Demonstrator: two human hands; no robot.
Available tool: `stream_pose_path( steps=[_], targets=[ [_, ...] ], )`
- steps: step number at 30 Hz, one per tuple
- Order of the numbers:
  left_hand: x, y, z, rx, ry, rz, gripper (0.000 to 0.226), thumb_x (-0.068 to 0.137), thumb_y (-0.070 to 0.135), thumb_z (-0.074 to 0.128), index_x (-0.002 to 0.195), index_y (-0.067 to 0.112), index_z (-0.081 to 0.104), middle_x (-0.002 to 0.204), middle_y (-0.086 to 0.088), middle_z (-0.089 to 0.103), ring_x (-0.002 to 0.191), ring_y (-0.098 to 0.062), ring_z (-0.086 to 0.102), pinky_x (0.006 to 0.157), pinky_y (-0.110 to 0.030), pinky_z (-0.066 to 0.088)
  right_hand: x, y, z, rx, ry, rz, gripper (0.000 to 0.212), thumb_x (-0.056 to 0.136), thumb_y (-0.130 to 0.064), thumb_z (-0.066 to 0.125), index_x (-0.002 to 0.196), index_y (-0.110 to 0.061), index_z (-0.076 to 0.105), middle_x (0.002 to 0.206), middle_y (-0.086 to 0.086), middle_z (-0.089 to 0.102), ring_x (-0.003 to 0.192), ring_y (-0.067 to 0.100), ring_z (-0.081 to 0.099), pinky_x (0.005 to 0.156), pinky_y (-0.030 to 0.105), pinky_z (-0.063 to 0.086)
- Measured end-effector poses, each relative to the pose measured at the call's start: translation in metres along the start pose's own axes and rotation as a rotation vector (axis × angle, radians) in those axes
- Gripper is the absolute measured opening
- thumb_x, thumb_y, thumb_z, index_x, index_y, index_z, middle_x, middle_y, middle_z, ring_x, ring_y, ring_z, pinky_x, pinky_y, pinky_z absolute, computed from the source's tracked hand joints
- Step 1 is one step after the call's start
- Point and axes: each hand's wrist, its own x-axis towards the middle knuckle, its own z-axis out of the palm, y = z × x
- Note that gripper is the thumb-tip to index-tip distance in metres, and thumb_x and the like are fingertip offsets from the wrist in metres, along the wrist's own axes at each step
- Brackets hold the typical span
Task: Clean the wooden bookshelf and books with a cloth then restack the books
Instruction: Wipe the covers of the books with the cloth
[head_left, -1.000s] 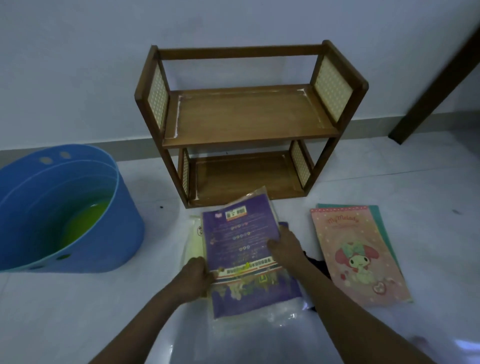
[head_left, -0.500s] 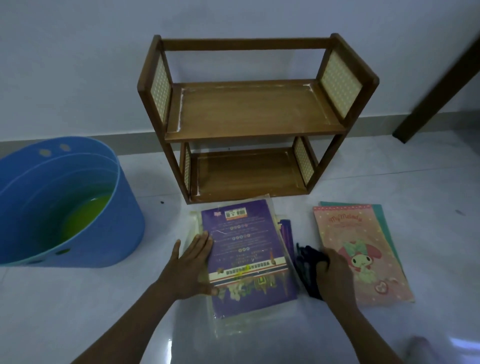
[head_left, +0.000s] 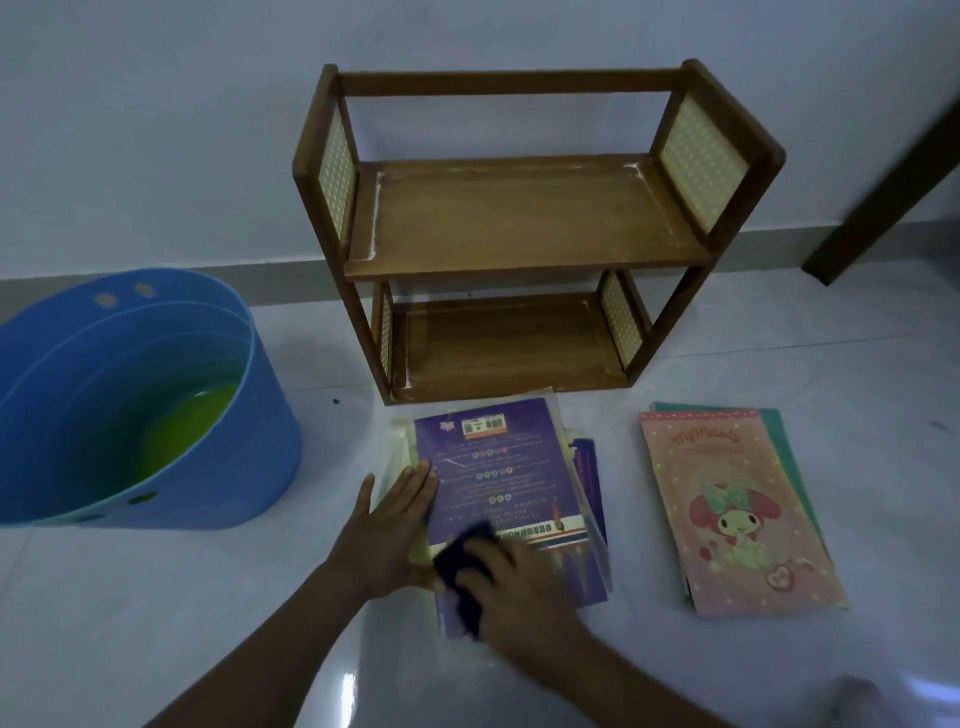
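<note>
At the top centre of the frame a wooden bookshelf (head_left: 524, 228) stands on the pale floor (head_left: 260, 623) against the wall, both of its boards bare. Just below it, at the centre, a purple book (head_left: 498, 467) in a clear sleeve lies flat on a small pile of other books. The left hand (head_left: 389, 525) rests flat on the left edge of that pile, fingers straight and together, thumb spread out to the left. The right hand (head_left: 511, 587) lies on the lower part of the purple book with its fingers curled over a dark cloth (head_left: 465, 561), pressing it onto the cover. At the right of the frame a pink book (head_left: 727, 504) lies on top of a green book (head_left: 779, 431), well apart from the pile. At the left stands a blue tub (head_left: 156, 467) with yellow-green liquid in its bottom.
</note>
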Motion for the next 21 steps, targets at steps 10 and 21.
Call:
stream_pose_path(
  steps=[10,21],
  targets=[
    [-0.002,0.009,0.001,-0.106,0.025,-0.034,0.132,0.059,0.088,0.047,0.147,0.018,-0.021,0.160,0.001,-0.013,0.146,-0.016,-0.012,0.111,-0.045,-0.019,0.072,0.010,-0.024,0.078,-0.028,0.139,0.057,0.086,-0.022,0.059,0.140,-0.020,0.041,0.153,0.008,0.031,0.132,0.035,0.034,0.108,0.047,0.031],
    [-0.002,0.012,-0.005,-0.127,0.066,-0.016,0.133,0.059,0.086,0.051,0.118,0.037,-0.057,0.158,-0.002,-0.013,0.145,-0.021,-0.010,0.109,-0.046,-0.019,0.058,0.003,-0.022,-0.039,-0.035,0.362,0.052,0.071,-0.023,0.074,0.121,-0.019,0.059,0.133,0.010,0.054,0.108,0.038,0.056,0.089,0.048,0.051]
  ],
)
